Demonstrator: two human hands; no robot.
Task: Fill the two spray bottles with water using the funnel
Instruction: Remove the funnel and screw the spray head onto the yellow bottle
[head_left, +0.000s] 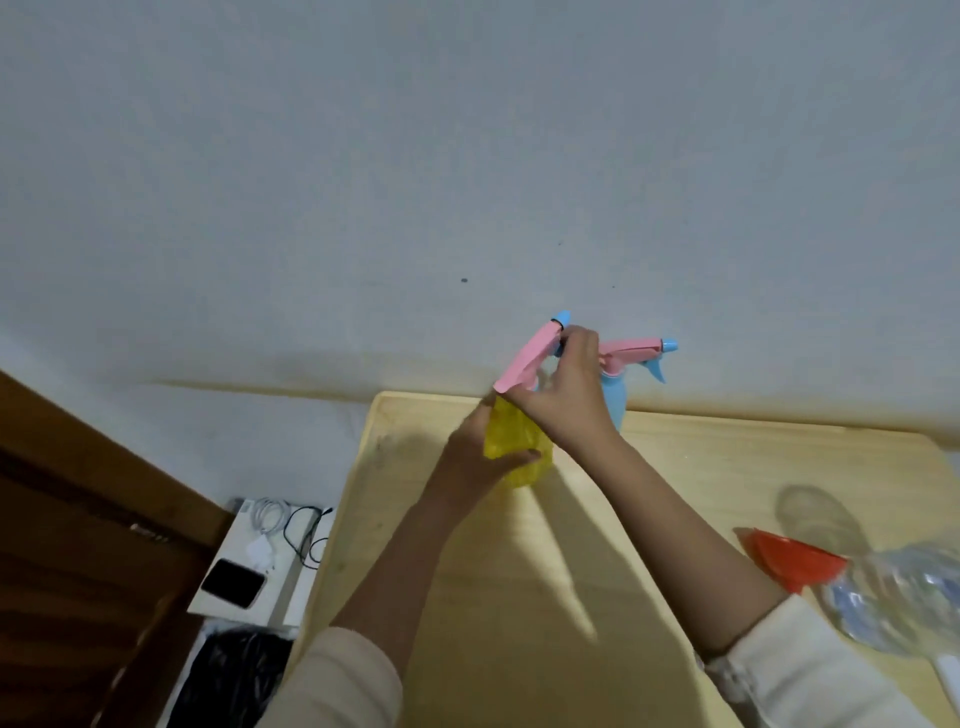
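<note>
Your left hand (470, 449) wraps the yellow bottle (508, 430) at twelve o'clock; your right hand (565, 399) pinches its pink top (524, 358). Keep the bottle steady and twist slowly. The funnel (795, 561) lies at four o'clock.

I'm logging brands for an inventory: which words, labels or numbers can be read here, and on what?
No text can be read.
Bluish label on the clear plastic bottle: too blurred to read.
No print shows on the yellow spray bottle, blue spray bottle or orange funnel.
</note>
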